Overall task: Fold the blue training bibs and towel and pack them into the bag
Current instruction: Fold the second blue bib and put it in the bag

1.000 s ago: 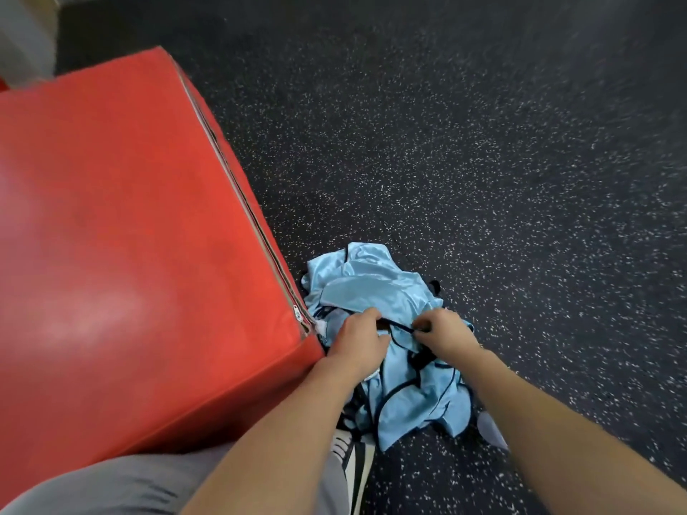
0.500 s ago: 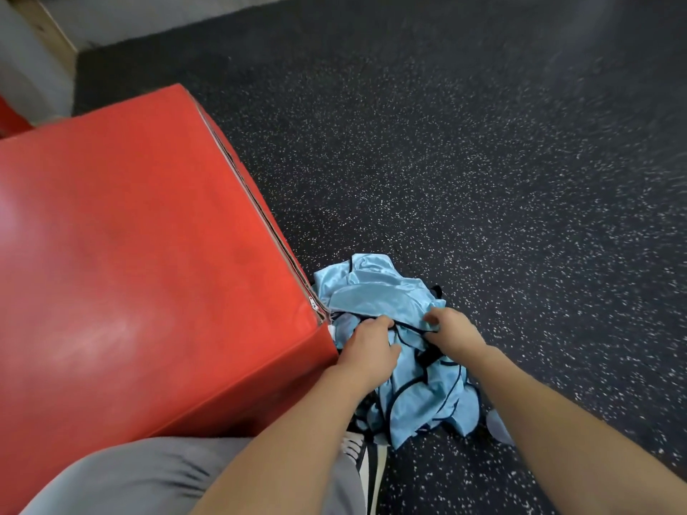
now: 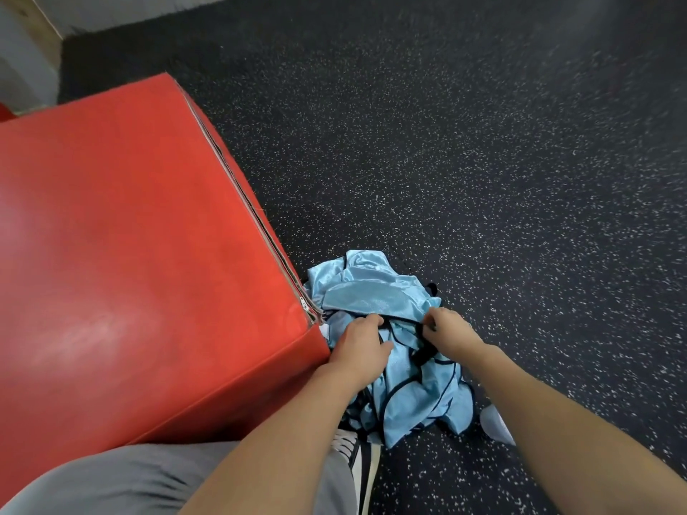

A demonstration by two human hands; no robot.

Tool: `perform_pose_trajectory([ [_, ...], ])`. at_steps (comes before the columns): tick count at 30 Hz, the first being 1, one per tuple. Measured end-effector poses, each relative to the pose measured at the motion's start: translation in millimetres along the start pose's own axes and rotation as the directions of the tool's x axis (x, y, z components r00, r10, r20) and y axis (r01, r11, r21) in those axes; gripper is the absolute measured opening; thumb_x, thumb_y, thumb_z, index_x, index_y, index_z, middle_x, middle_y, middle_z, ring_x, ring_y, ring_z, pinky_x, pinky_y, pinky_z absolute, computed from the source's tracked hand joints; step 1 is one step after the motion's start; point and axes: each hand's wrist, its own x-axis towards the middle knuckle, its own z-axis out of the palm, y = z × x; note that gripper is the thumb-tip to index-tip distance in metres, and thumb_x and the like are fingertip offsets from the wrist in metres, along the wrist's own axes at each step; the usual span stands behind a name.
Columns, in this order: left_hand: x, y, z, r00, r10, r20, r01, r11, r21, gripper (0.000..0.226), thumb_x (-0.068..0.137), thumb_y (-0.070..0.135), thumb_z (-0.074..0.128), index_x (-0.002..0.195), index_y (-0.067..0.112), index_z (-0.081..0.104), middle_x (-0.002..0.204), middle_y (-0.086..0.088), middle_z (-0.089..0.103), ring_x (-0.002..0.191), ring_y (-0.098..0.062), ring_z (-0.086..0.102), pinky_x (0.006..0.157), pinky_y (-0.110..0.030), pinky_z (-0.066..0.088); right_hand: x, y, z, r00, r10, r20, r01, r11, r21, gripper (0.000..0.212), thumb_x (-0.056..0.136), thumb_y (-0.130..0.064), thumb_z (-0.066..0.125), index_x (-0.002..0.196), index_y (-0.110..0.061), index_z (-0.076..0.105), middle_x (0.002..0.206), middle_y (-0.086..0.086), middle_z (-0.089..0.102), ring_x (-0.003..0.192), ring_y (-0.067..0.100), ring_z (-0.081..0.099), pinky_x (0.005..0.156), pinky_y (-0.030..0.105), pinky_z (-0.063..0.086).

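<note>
Red padded block fills the left; its near corner touches the heap. Left hand grasps the crumpled blue training bibs on the floor; right hand pinches a dark-trimmed edge. Step, as judged: separating one bib from the heap, nothing folded. Next: lift it free, spread flat. Open floor right and ahead. No bag in view.

Both forearms bare to the frame edge; no sleeves, watch or rings visible on left hand or right hand. Grey trousers, smooth fabric with soft creases. One shoe partly seen: black with white stripes and white laces.
</note>
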Motion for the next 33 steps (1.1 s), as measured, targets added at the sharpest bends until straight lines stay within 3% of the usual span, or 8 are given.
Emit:
perform_pose_trajectory([
  [5,-12,7,-9,0.999,0.015,-0.036,-0.015,1.0,-0.015,0.05,0.097,0.027,0.061,0.145,0.018,0.047,0.145,-0.005,0.051,0.129,-0.024,0.052,0.109,-0.041,0.043,-19,-23,-30,0.995,0.0,-0.102,0.028,0.962,0.271,0.005,0.098,-0.022,0.059,0.098,-0.02,0.063,0.086,0.0,0.069,0.081,0.02,0.065,0.067,0.028,0.049],
  [11,-37,50,-45,0.969,0.099,-0.226,-0.12,0.99,-0.077,0.047,0.094,0.022,0.062,0.14,0.024,0.05,0.135,0.001,0.055,0.111,-0.021,0.061,0.101,-0.042,0.049,-61,-69,-112,0.977,-0.145,-0.159,0.197,0.899,0.39,0.014,0.097,-0.031,0.065,0.102,-0.024,0.076,0.09,-0.013,0.073,0.079,0.001,0.064,0.068,0.017,0.046],
  [15,-65,73,-83,0.938,0.166,-0.303,-0.18,0.984,-0.017,0.048,0.093,0.023,0.065,0.139,0.023,0.051,0.134,0.001,0.055,0.117,-0.019,0.057,0.105,-0.036,0.044,-102,-103,-159,0.952,-0.246,-0.183,0.304,0.827,0.473,0.01,0.093,-0.026,0.072,0.1,-0.024,0.079,0.094,-0.01,0.077,0.093,0.01,0.071,0.084,0.027,0.056],
  [21,-104,112,-147,0.888,0.243,-0.391,-0.243,0.969,0.049,0.047,0.092,0.027,0.065,0.137,0.031,0.053,0.134,0.001,0.055,0.12,-0.022,0.055,0.102,-0.043,0.048,-164,-154,-235,0.89,-0.372,-0.264,0.455,0.767,0.452,0.013,0.092,-0.016,0.072,0.103,-0.02,0.078,0.097,-0.009,0.078,0.096,0.006,0.071,0.09,0.022,0.054],
  [24,-121,133,-176,0.857,0.311,-0.412,-0.33,0.944,0.027,0.041,0.088,0.031,0.069,0.128,0.035,0.061,0.123,0.006,0.063,0.108,-0.018,0.062,0.094,-0.043,0.053,-193,-177,-272,0.863,-0.405,-0.303,0.504,0.732,0.459,0.013,0.093,-0.013,0.071,0.101,-0.02,0.078,0.096,-0.006,0.078,0.096,0.008,0.071,0.09,0.021,0.053],
  [27,-139,153,-203,0.838,0.341,-0.426,-0.339,0.937,0.084,0.015,0.089,0.036,0.066,0.101,0.028,0.069,0.096,0.006,0.066,0.089,-0.019,0.064,0.082,-0.041,0.056,-220,-200,-308,0.828,-0.437,-0.351,0.556,0.714,0.424,0.013,0.093,-0.012,0.071,0.101,-0.019,0.078,0.096,-0.007,0.078,0.094,0.004,0.07,0.085,0.016,0.05],
  [29,-152,167,-223,0.807,0.328,-0.491,-0.312,0.943,0.118,0.015,0.091,0.033,0.06,0.081,0.021,0.062,0.084,0.001,0.063,0.08,-0.025,0.062,0.074,-0.042,0.057,-237,-215,-333,0.802,-0.455,-0.388,0.59,0.709,0.386,0.013,0.093,-0.012,0.071,0.102,-0.018,0.078,0.097,-0.007,0.078,0.093,0.004,0.07,0.082,0.014,0.05],
  [33,-182,185,-275,0.731,0.327,-0.598,-0.295,0.943,0.155,0.014,0.093,0.027,0.054,0.098,0.027,0.067,0.096,0.002,0.066,0.084,-0.023,0.062,0.067,-0.034,0.051,-274,-242,-389,0.732,-0.475,-0.488,0.648,0.707,0.284,0.012,0.092,-0.015,0.072,0.1,-0.02,0.078,0.095,-0.009,0.078,0.092,0.002,0.071,0.08,0.012,0.048],
])
